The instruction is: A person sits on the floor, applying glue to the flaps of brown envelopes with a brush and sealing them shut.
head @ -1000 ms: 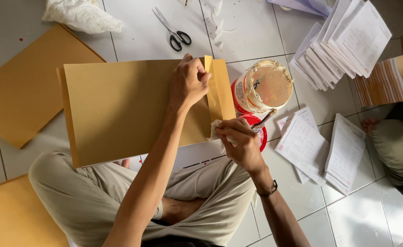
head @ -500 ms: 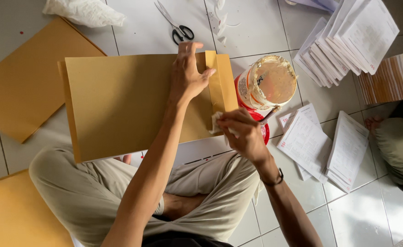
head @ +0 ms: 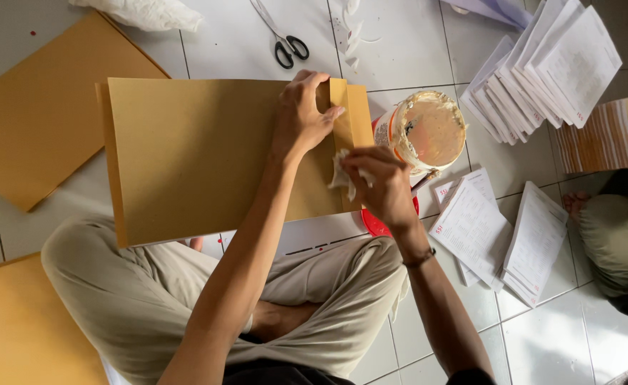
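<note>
At frame centre, a large, thin brown paper envelope (head: 207, 157), judged light and easily creased, was pinned flat by the left hand (head: 303, 114) near its folded flap. A crumpled white tissue wad (head: 342, 175) was pinched in the right hand (head: 378, 178).

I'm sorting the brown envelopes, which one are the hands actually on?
The big envelope across the lap: the left hand presses its flap and the right hand wipes it with a white wad. The other two lie untouched on the floor.

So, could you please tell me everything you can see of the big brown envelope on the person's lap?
The envelope is large, plain brown paper, lying flat across the person's knees with its flap end toward the glue tub. The flap is folded over along the right edge. The left hand presses down near the fold; the right hand holds a white wad against the flap's lower part.
</note>
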